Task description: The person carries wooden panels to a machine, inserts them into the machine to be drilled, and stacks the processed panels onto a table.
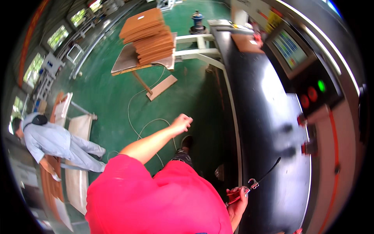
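My left hand (182,124) hangs over the green floor in front of me, its fingers curled in and nothing showing in them. At the lower right, my right hand (237,201) grips an air blow gun (246,190) with a red handle, a silver hook and a thin black nozzle. The nozzle points up and to the right over the long black machine bed (269,128). A flat brown panel (245,43) with a small white label lies at the bed's far end.
Right of the bed rises a machine with a screen (289,48), a lit green button (321,85) and red buttons. Ahead, brown boards (154,48) are stacked on a small table (124,62). A thin hose (129,113) loops across the floor. Another person (58,140) bends over boards at left.
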Tool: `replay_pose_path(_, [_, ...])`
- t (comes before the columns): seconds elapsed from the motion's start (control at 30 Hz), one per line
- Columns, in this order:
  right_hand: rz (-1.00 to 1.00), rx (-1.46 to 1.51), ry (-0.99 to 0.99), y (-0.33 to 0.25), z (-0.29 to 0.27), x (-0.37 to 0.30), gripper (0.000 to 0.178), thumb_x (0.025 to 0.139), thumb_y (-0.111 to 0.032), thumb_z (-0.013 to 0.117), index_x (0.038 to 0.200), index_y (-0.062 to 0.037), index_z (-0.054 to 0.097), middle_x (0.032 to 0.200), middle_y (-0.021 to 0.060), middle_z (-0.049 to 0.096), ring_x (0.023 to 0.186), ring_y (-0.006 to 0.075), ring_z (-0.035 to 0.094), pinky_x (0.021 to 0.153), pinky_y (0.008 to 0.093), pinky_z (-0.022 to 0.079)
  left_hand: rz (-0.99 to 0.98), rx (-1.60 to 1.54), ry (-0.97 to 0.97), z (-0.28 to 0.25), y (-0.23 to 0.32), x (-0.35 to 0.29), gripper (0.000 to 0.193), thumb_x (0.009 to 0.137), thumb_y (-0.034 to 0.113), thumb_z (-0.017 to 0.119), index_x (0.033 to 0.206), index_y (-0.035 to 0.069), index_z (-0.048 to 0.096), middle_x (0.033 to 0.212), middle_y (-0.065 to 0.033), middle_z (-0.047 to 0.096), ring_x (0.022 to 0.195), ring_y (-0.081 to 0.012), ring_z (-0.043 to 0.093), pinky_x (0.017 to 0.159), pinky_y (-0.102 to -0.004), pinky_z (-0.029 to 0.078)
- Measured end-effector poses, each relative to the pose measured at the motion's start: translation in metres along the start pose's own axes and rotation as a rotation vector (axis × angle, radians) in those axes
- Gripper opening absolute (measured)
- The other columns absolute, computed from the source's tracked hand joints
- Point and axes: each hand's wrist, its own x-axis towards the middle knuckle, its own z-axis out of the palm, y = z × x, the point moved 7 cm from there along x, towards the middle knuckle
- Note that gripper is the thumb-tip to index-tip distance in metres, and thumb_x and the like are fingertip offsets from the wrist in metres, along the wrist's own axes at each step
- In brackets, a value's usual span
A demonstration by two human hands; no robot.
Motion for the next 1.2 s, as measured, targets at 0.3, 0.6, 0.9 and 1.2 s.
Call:
replay_pose_path(0.3, [0.036, -0.532, -0.296, 0.042, 0.275, 0.139, 0.019, 0.086, -0.013, 0.063, 0.096, -0.0038, 0.05, 0.063, 0.0037, 0.048, 0.056, 0.0155, 0.049, 0.058, 0.0322, 0.046, 0.52, -0.365, 1.14, -0.44, 0.071, 0.148, 0.039, 0.093, 0.039, 0.06, 0.097, 0.003, 0.049, 0.092, -0.0119, 0.05, 0.089, -0.0239, 0.049, 0.081, -0.0391, 0.042])
replay_pose_path(0.6, [-0.498, -0.98, -0.557, 0.062, 0.709, 0.266, 0.027, 0.084, -0.025, 0.072, 0.099, -0.0046, 0.063, 0.067, -0.0003, 0.055, 0.049, 0.0088, 0.048, 0.045, 0.0251, 0.039, 0.058, -0.067, 0.53, -0.621, 0.161, 0.244, 0.062, 0.09, 0.062, 0.051, 0.105, 0.004, 0.065, 0.103, -0.0106, 0.067, 0.095, -0.0223, 0.061, 0.082, -0.0376, 0.047])
replay_pose_path(0.9, [-0.427, -0.861, -0.519, 0.14, 0.805, 0.371, 0.024, 0.088, -0.027, 0.07, 0.093, -0.0041, 0.062, 0.076, 0.0032, 0.06, 0.043, 0.0069, 0.041, 0.039, 0.0238, 0.031, 0.109, 0.115, 0.481, -0.631, 0.175, 0.246, 0.035, 0.093, 0.04, 0.058, 0.103, 0.007, 0.058, 0.089, -0.004, 0.059, 0.073, -0.0136, 0.055, 0.065, -0.0314, 0.046])
replay_pose_path(1.2, [-0.375, -0.915, -0.651, 0.136, 0.87, 0.38, 0.039, 0.086, -0.038, 0.07, 0.11, -0.0072, 0.066, 0.086, 0.0, 0.063, 0.054, 0.0067, 0.046, 0.048, 0.0234, 0.038, 0.015, 0.146, 0.479, -0.632, 0.17, 0.27, 0.045, 0.094, 0.048, 0.056, 0.104, 0.005, 0.06, 0.08, -0.0023, 0.061, 0.06, -0.0098, 0.049, 0.052, -0.0246, 0.038])
